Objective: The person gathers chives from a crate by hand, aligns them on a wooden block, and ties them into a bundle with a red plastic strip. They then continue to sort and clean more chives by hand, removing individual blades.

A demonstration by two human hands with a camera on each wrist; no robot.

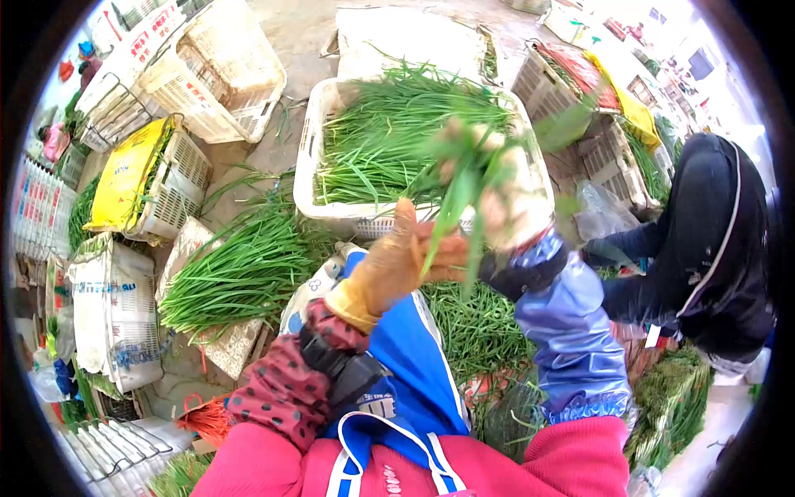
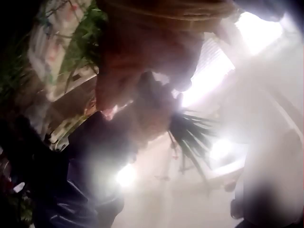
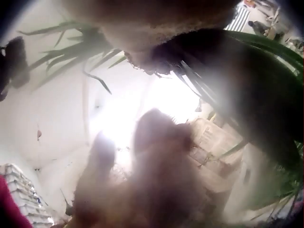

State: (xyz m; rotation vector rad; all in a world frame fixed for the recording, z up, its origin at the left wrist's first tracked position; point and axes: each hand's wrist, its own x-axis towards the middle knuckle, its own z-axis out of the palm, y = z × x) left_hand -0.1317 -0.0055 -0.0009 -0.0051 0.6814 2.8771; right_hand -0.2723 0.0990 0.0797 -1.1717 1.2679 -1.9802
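My right hand (image 1: 512, 203), blurred by motion, grips a small bunch of garlic chives (image 1: 458, 203) over the near right part of a white plastic crate (image 1: 304, 170). Leaves of the bunch hang down toward my left hand. That left hand (image 1: 396, 263), in an orange-yellow glove, is held just below and left of the bunch, thumb up and fingers stretched out, gripping nothing. Many more chives (image 1: 389, 141) fill the crate. In the right wrist view, long leaves (image 3: 71, 52) stick out beside the right hand (image 3: 156, 28).
A large pile of chives (image 1: 248, 269) lies on a board at left. Loose greens (image 1: 480, 331) cover the ground under my arms. A person in dark trousers (image 1: 696, 248) is close at right. Crates with a yellow cover (image 1: 128, 178) and an empty crate (image 1: 224, 66) stand at upper left.
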